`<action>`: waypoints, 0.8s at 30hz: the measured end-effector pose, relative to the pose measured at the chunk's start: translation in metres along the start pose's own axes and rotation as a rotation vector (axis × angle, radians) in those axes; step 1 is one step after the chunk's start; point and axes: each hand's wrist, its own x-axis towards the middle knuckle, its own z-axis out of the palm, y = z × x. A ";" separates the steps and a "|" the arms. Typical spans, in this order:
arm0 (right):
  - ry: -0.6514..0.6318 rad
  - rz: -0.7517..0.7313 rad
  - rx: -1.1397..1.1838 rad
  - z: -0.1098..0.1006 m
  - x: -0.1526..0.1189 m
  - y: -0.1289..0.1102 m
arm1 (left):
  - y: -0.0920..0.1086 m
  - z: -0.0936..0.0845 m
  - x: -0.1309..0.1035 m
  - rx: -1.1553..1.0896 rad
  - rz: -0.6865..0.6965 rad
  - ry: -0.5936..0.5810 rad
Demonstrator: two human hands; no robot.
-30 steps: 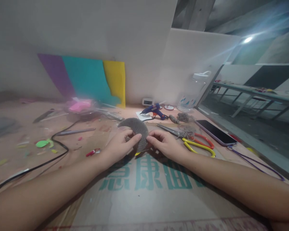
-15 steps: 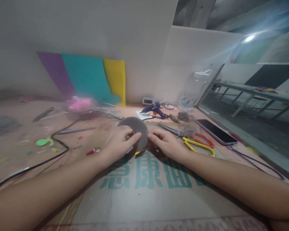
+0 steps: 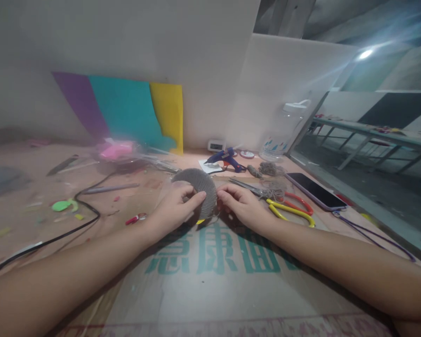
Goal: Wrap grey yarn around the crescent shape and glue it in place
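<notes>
A grey, ribbed round piece (image 3: 199, 182), which looks wound with yarn, is held just above the table's middle. A bit of yellow shows at its lower edge. My left hand (image 3: 177, 203) grips it from the left, thumb across its face. At its right edge is my right hand (image 3: 236, 203), thumb and fingers pinched together; a thin grey strand seems to run below the fingertips, too fine to make out fully. Scissors with red and yellow handles (image 3: 291, 213) lie right of my right hand, beside tangled grey yarn (image 3: 274, 191).
Behind the hands lie a blue glue gun (image 3: 224, 160), a small white clock (image 3: 216, 145) and a clear bottle (image 3: 275, 140). A phone (image 3: 315, 191) with a strap is at the right. A black cable (image 3: 91, 222) and paper scraps lie at the left.
My right fingertips have shifted very slightly right, away from the round piece's edge. My left hand keeps its grip, and the view has moved a little.
</notes>
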 end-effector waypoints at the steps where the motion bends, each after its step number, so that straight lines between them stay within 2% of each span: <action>1: -0.003 0.003 0.014 0.000 0.000 0.000 | 0.000 0.000 0.000 0.011 0.002 0.000; 14: 0.010 0.020 -0.001 0.001 0.000 0.000 | 0.003 -0.003 0.001 0.090 0.020 -0.038; 19: 0.012 0.012 0.002 0.001 0.001 0.002 | 0.002 -0.003 0.001 -0.002 -0.002 -0.068; 24: 0.019 -0.012 0.005 0.001 0.001 0.002 | -0.003 -0.001 0.001 -0.071 0.057 -0.076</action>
